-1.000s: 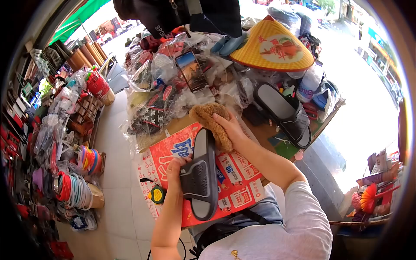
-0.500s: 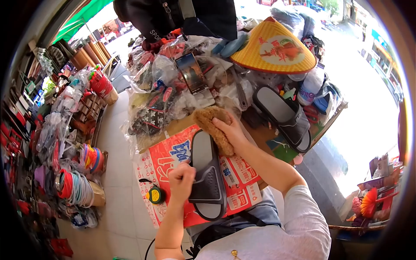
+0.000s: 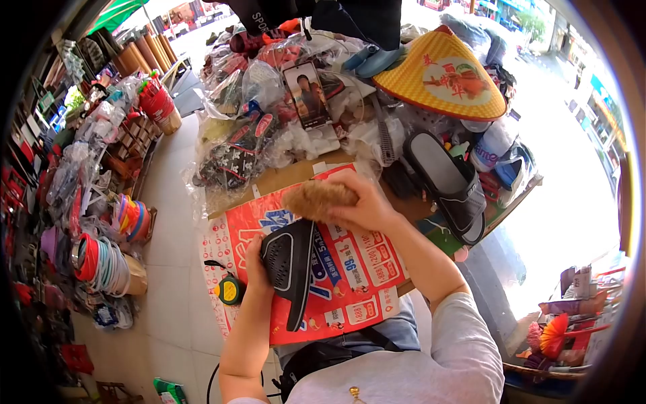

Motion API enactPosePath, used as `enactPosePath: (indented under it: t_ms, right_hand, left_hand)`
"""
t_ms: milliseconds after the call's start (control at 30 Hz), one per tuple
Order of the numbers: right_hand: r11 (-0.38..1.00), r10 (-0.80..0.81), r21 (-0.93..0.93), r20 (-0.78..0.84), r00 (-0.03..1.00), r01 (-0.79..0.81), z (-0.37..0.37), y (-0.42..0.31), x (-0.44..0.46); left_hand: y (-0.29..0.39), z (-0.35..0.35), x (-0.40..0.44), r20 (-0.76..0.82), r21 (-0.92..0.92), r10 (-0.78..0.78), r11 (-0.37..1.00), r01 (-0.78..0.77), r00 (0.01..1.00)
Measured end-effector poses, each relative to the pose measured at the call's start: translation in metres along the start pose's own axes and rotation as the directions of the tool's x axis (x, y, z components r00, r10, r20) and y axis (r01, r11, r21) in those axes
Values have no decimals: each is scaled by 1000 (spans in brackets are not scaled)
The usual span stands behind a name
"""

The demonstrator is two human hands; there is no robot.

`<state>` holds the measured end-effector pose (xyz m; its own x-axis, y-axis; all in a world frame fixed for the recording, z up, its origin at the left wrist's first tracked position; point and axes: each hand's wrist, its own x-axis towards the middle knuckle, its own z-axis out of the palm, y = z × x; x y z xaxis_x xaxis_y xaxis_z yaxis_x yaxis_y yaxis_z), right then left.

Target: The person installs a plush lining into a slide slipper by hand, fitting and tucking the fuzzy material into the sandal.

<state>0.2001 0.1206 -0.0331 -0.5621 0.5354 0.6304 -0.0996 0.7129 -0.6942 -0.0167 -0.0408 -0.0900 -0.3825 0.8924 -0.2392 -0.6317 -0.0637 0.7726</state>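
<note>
My left hand grips a black slide sandal at its strap side. The sandal is tipped onto its edge, its perforated strap towards the left and its sole towards the right. My right hand is closed on a brown fuzzy pad, which is over the sandal's far end and seems to touch it. Beneath both lies a red printed sheet. A second black slide sandal with a grey footbed rests farther right.
A black and yellow tape measure sits on the sheet's left edge. Behind are a phone with a lit screen, plastic-wrapped goods and a yellow conical hat. Shelves of goods line the left.
The sandal has gone from lying flat to standing on its edge, with my left hand now around it. The fuzzy pad has shifted left and nearer, over the sandal's far end.
</note>
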Motion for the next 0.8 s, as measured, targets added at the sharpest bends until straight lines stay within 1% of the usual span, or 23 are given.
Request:
enactPosePath:
  t_ms: [33, 67, 133, 167, 200, 233, 267, 300, 333, 367, 400, 433, 467, 500, 533, 567, 633, 667, 700, 733, 767, 800]
  right_hand:
    - [995, 92, 29, -26, 995, -92, -4, 0, 3]
    - [996, 89, 25, -24, 996, -88, -4, -4, 1]
    - [996, -92, -29, -110, 990, 89, 1, -20, -8]
    - [974, -207, 83, -57, 977, 211, 5, -40, -10]
    - [936, -335, 120, 10, 942, 331, 7, -56, -11]
    - [901, -426, 121, 66, 902, 416, 17, -62, -17]
    - [907, -419, 124, 169, 892, 402, 24, -68, -24]
    - [913, -408, 125, 269, 872, 388, 27, -72, -28]
    - [922, -380, 165, 219, 898, 350, 28, -65, -27]
    - [923, -379, 163, 221, 899, 349, 26, -56, -25]
    - [946, -323, 28, 133, 937, 322, 21, -45, -22]
    - [955, -276, -105, 37, 960, 279, 16, -38, -20]
    - [954, -278, -108, 42, 960, 281, 9, -34, -19]
    - [966, -197, -171, -3, 980, 194, 2, -32, -17]
    - [968, -119, -231, -55, 991, 104, -2, -34, -14]
    - [965, -127, -236, -50, 991, 112, -1, -40, -15]
    - [952, -283, -145, -78, 956, 270, 3, -61, -24]
    - [934, -353, -59, 23, 935, 354, 6, -71, -28]
    - [920, -391, 24, 111, 914, 391, 14, -74, -37]
    - [918, -386, 3, 248, 889, 397, 16, -81, -40]
    - [913, -371, -19, 379, 848, 408, 17, -88, -40]
    - [929, -353, -8, 288, 890, 371, 18, -80, -39]
  left_hand:
    - [1, 3, -1, -35, 24, 7, 1000, -6, 999]
    - [3, 5, -2, -11, 35, 20, 999, -19, 1000]
    - [-5, -7, 6, -12, -6, 17, 1000, -17, 1000]
    - [-12, -15, 13, -17, -45, 7, 999, -8, 1000]
    - [-18, -28, 21, 44, -71, -47, 996, 50, 998]
    - [-22, -37, 26, 106, -89, -101, 990, 111, 989]
    - [-27, -39, 24, 130, 228, 49, 971, -78, 990]
    - [-32, -40, 22, 150, 518, 198, 819, -247, 969]
    - [-28, -43, 27, 84, 203, 62, 976, -78, 995]
    - [-16, -28, 24, 66, -147, -91, 984, 100, 994]
    - [-12, -7, 15, -106, -97, -24, 995, 13, 994]
    - [-7, -3, 10, -106, -102, -24, 995, 13, 994]
    - [-4, 0, 6, -51, -20, -17, 1000, 16, 999]
    - [-2, 1, 5, 7, 63, -12, 998, 12, 1000]
    - [0, 6, 3, 42, 57, -9, 998, 7, 999]
    - [3, 12, 2, 47, 51, -3, 999, 0, 999]
    - [5, 26, -4, -35, -5, -17, 1000, 17, 999]
    - [1, 15, 0, -9, 2, 16, 1000, -16, 1000]
    - [-7, -3, 10, 18, 11, 47, 999, -47, 999]
    - [-4, -1, 15, 55, -7, -50, 999, 51, 997]
    - [-4, 1, 13, 55, -10, -52, 999, 52, 997]
    - [-5, 5, 9, 3, -26, -56, 998, 57, 998]
